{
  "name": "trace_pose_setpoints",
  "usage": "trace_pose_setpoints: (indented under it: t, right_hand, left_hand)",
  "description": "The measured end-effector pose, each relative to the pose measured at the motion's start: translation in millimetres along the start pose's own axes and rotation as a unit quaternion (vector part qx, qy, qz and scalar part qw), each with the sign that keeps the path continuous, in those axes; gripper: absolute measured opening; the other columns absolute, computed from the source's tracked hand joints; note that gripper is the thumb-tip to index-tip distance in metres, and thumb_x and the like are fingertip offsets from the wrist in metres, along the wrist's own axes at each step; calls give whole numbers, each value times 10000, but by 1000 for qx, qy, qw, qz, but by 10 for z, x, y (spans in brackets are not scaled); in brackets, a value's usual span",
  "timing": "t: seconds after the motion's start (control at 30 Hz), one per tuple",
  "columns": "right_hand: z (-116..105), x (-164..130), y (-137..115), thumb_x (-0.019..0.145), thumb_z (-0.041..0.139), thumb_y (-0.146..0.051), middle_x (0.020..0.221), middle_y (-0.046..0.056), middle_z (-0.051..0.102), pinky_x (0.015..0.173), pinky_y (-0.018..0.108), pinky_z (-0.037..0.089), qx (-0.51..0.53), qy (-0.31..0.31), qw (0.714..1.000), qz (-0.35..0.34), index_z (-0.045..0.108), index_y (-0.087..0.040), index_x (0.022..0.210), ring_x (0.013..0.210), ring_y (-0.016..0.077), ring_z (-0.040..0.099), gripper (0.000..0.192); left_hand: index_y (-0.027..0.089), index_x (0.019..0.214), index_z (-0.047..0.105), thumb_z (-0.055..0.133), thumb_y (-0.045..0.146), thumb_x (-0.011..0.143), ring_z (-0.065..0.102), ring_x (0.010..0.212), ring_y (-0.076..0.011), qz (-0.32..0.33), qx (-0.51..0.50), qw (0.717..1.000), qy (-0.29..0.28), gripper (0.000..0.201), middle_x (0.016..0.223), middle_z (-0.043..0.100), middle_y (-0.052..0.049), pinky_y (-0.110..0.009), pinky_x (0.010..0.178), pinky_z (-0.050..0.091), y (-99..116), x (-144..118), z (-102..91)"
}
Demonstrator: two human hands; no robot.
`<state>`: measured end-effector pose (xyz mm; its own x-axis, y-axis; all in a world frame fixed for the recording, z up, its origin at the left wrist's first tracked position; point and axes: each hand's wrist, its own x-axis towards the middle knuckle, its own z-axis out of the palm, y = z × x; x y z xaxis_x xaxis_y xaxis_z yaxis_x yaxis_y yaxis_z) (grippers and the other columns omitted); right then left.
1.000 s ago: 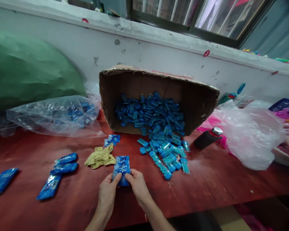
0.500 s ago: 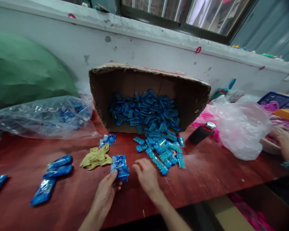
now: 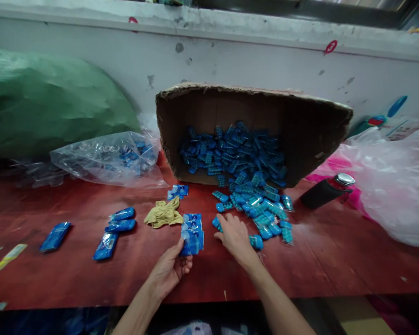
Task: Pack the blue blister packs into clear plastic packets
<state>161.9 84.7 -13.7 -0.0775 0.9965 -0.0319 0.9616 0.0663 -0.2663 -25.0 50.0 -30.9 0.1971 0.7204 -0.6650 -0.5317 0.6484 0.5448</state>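
Observation:
My left hand (image 3: 171, 270) is closed on a small stack of blue printed sachets (image 3: 192, 239), pinched between thumb and fingers above the table. My right hand (image 3: 234, 235) reaches to the near edge of a pile of small clear bottles (image 3: 265, 204) with blue caps and teal beads inside. Its thumb and fingertips lie around one bottle (image 3: 216, 224), partly hidden under the hand. Behind the pile, a cardboard box (image 3: 300, 139) lies on its side, with many more such bottles spilling out of its mouth. A crumpled yellowish cloth (image 3: 164, 213) rests left of the sachets.
Blue packets (image 3: 105, 245) lie on the red table (image 3: 66, 274) to the left, near a yellow-and-white strip (image 3: 10, 257). A clear plastic bag (image 3: 108, 160) and a green sack (image 3: 56, 102) stand behind. At right are a dark flask (image 3: 323, 191) and a whitish plastic bag (image 3: 398, 186).
My right hand has moved from beside the sachets onto the near bottles. My left hand still holds the sachets. The view has turned left, and another person's hand at right is out of sight.

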Motion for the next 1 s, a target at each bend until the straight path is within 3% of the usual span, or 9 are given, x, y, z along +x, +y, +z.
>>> trace_pose_setpoints:
  t: [0.17, 0.3, 0.37, 0.43, 0.53, 0.57, 0.63, 0.83, 1.0]
  right_hand:
    - [-13, 215, 49, 711, 545, -125, 1009, 79, 523, 689, 312, 385, 118, -30, 993, 0, 515, -219, 991, 841, 223, 558, 297]
    - [-85, 222, 133, 764, 408, -140, 792, 17, 556, 592, 268, 440, 208, -43, 977, 11, 432, -195, 1033, 660, 156, 590, 275]
    - [-139, 125, 103, 794, 348, -163, 717, -17, 539, 513, 244, 463, 290, -49, 955, 22, 344, -193, 1114, 554, 125, 579, 322]
    - [-179, -5, 17, 794, 373, -209, 716, -30, 530, 468, 244, 485, 453, -53, 889, 39, 278, -209, 1174, 517, 116, 575, 392]
    - [-189, -165, -141, 733, 509, -251, 690, -39, 530, 437, 257, 507, 675, -69, 732, 62, 322, -221, 1170, 489, 116, 568, 476]
    - [-181, -197, -181, 715, 542, -256, 670, -44, 529, 431, 256, 509, 698, -72, 709, 65, 354, -214, 1150, 481, 114, 565, 476]
    - [-160, -233, -230, 698, 580, -262, 650, -49, 521, 435, 257, 518, 706, -65, 702, 69, 402, -200, 1114, 493, 115, 566, 457]
    - [-78, -318, -236, 718, 587, -257, 737, -36, 505, 478, 249, 539, 674, -20, 736, 60, 430, -222, 1118, 603, 116, 545, 431]
    - [1, -388, -251, 727, 581, -235, 843, -14, 520, 502, 236, 541, 668, 13, 741, 68, 429, -239, 1110, 647, 115, 538, 412]
  left_hand:
    - [137, 681, 527, 564, 310, 744, 545, 410, -102, 4, -4, 1000, -10, 188, 506, 599, -19, -177, 359, 389, -26, -13, -23]
    - [135, 698, 535, 560, 301, 748, 551, 424, -103, 10, -20, 999, -26, 175, 520, 607, -25, -179, 371, 398, -30, 3, -24]
    - [133, 715, 540, 558, 296, 750, 554, 431, -103, 15, -21, 999, -32, 168, 528, 612, -32, -179, 379, 404, -37, 27, -19]
    - [133, 724, 542, 560, 289, 749, 555, 433, -104, 18, -18, 999, -37, 158, 529, 612, -33, -180, 388, 410, -48, 52, -9]
    - [132, 709, 543, 569, 282, 741, 553, 427, -104, 27, -8, 998, -47, 155, 520, 605, -29, -180, 387, 407, -58, 65, 15]
    - [131, 703, 544, 569, 288, 740, 552, 427, -104, 30, -5, 998, -53, 163, 521, 604, -29, -181, 387, 406, -57, 60, 23]
    - [129, 703, 549, 565, 310, 741, 552, 434, -106, 36, 1, 998, -60, 185, 530, 605, -33, -185, 392, 407, -50, 41, 30]
    - [128, 727, 563, 555, 345, 744, 560, 479, -108, 66, 16, 995, -75, 217, 553, 605, -32, -196, 433, 427, -29, 21, 6]
    - [114, 732, 578, 553, 373, 739, 565, 497, -116, 92, 47, 992, -76, 261, 568, 618, -45, -209, 450, 440, -24, 36, 11]
